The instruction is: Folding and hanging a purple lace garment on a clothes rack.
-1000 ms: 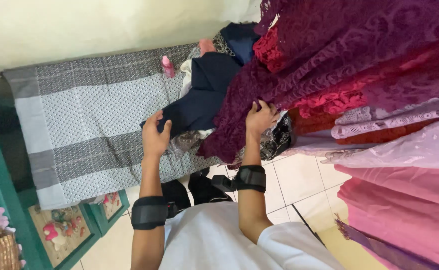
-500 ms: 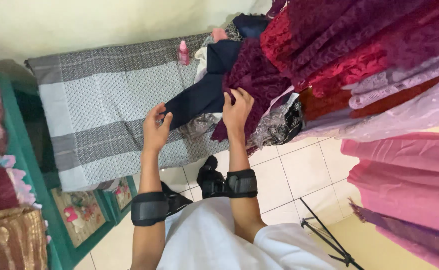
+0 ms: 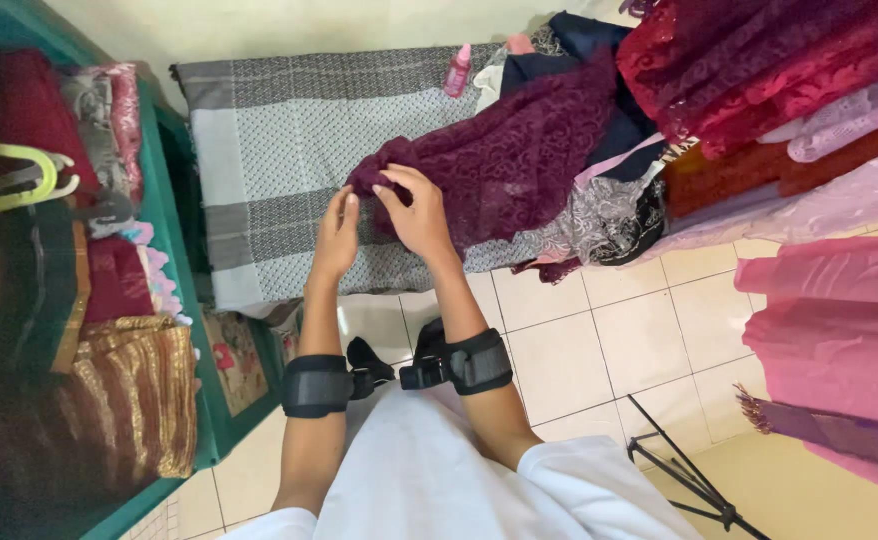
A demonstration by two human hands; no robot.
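Head view: two hands on maroon lace cloth

Folded gold fabric point(image 3: 134, 395) lay on a green shelf point(image 3: 184, 300) at far left. Grey patterned mattress point(image 3: 279, 130) sat beside it. Left hand point(image 3: 337, 238) was closed, pinching the edge of the maroon lace cloth point(image 3: 519, 160). Right hand point(image 3: 417, 212) gripped the same edge, just beside the left. The cloth was spread over the mattress's right part. Pink spray bottle point(image 3: 457, 70) stood behind. Hanging pink and red garments point(image 3: 819, 290) filled the right.

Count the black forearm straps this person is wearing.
2: one black strap on the left forearm, one on the right forearm, both below the hands gripping maroon lace fabric. None looks hidden.
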